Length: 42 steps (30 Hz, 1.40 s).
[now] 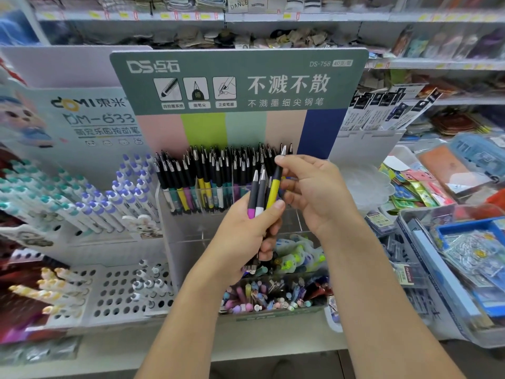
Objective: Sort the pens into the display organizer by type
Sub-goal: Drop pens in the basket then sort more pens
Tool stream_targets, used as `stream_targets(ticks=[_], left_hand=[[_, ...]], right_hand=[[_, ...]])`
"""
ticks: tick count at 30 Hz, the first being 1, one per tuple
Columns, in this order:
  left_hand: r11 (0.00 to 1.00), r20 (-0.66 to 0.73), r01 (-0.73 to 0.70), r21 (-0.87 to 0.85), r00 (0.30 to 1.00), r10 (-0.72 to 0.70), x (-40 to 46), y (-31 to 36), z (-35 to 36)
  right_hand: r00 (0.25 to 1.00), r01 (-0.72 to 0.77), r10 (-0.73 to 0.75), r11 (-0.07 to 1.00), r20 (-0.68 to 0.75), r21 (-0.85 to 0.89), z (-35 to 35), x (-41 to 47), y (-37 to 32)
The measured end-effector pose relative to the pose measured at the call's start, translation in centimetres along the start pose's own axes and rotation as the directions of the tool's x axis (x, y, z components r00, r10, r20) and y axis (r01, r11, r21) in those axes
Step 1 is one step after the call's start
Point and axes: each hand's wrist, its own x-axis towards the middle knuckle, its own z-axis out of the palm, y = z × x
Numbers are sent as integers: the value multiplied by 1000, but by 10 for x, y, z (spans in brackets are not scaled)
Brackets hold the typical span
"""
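Note:
My left hand (247, 236) grips a bundle of pens (258, 195) upright in front of the clear display organizer (180, 214); purple, white and dark barrels show above my thumb. My right hand (314, 192) pinches a yellow-barrelled pen (274, 191) near its black top, still within the bundle. Many black-capped pens (216, 170) with coloured barrels stand in the organizer's back compartments under a green header card (237, 77). The front compartment holds no pens where I can see it, partly hidden by my hands.
A rack of white pens with blue and teal tips (109, 192) stands on the left. A perforated holder (117, 291) sits below it. A bin of mixed pens and erasers (273, 294) lies under my hands. Trays of packaged stationery (451, 242) fill the right.

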Motion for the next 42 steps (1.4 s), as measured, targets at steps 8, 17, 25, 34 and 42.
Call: stream_targets(ticks=[8, 17, 25, 34, 42], left_hand=[[965, -74, 77, -252, 992, -98, 3, -2, -7], [883, -162, 9, -470, 982, -97, 11, 5, 0], [907, -188, 9, -421, 977, -97, 15, 3, -1], [955, -149, 7, -296, 987, -54, 22, -2, 4], [997, -120, -47, 56, 991, 54, 26, -2, 6]], right_hand=[[915, 362, -330, 925, -233, 111, -26, 12, -26], [746, 513, -665, 546, 29, -662, -30, 46, -3], [799, 425, -600, 520, 37, -741, -30, 55, 18], [802, 403, -591, 644, -88, -650, -34, 40, 16], [976, 131, -72, 947, 203, -295, -13, -13, 8]])
